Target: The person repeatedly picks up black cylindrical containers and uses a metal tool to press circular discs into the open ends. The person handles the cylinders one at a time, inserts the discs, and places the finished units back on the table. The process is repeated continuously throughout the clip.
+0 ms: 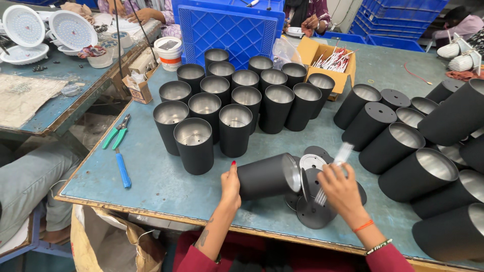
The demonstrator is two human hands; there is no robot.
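Nearest the camera, the left hand (231,186) is closed around the shut end of a black cylinder housing (267,176) lying on its side on the blue-grey tabletop (156,184), its silvery open mouth turned toward 3 o'clock, apparently so the other hand can get at the opening. The right hand (343,191) pinches a small bundle of thin white wires (339,160), holding them just at that mouth. Beneath and beside the right hand lies a loose stack of round black discs (315,211), one with a pale metal face, kept within easy reach.

At 9 o'clock, green-handled pliers (117,132) and a blue-handled tool (122,170) lie near the tabletop edge. Below the edge at 7 o'clock hangs a tan sack (101,242).

Farther out, toward 12 o'clock, upright black cylinders (232,100) stand mouth-up in close rows, seemingly sorted apart from the tipped cylinders (418,151) piled on their sides at 2 to 3 o'clock.

Beyond them, an open tan cardboard box (315,53) at 1 o'clock holds more white wires with red tips. A blue plastic crate (227,30) stands at 12 o'clock, with a white tub (169,51) banded in orange to its left and a small brown carton (138,88) at 11 o'clock. On a neighbouring bench at 10 o'clock sit round white light panels (73,29); other people's hands work at the far edge.
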